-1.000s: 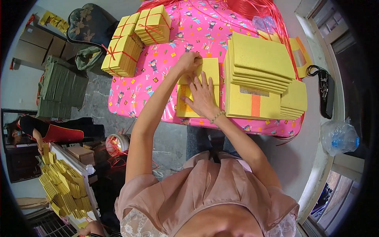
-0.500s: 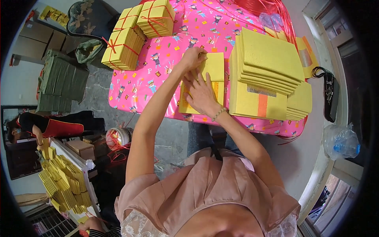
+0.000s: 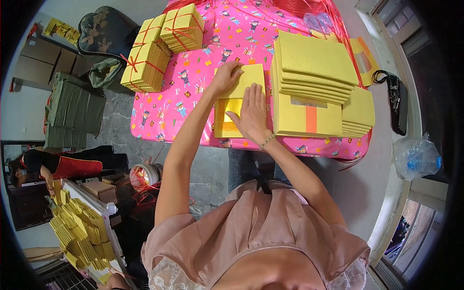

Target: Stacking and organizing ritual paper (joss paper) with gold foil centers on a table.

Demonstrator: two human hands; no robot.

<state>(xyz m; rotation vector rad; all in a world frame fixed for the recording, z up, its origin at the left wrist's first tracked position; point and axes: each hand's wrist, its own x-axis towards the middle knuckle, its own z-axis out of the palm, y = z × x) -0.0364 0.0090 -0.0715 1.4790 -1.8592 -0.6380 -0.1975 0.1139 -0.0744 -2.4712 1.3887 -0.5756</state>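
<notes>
Before me lies a sheet of yellow paper (image 3: 250,79), its far part folded over. A shiny gold patch (image 3: 226,110) shows on its near part. At the far left corner my left hand (image 3: 226,79) is closed, its curled fingers on the folded part; the fingertips are partly hidden. My right hand (image 3: 252,115) lies flat along the right side of the paper, fingers straight and close together, thumb out beside the gold patch. To the right of this hand stands a tall stack of yellow paper packs (image 3: 316,60), an orange band (image 3: 311,118) showing on a lower one.
Bundles tied with red string (image 3: 141,67) stand at the far left of the pink patterned tablecloth (image 3: 159,116). Red strings (image 3: 344,41) trail at the far right. Down on the left, another person's hand (image 3: 50,186) touches yellow paper bundles (image 3: 79,222) on a white table.
My right hand has slid right and away from me over the folded part, its fingers drawing together, uncovering the gold patch. My left hand stays near the far left corner.
</notes>
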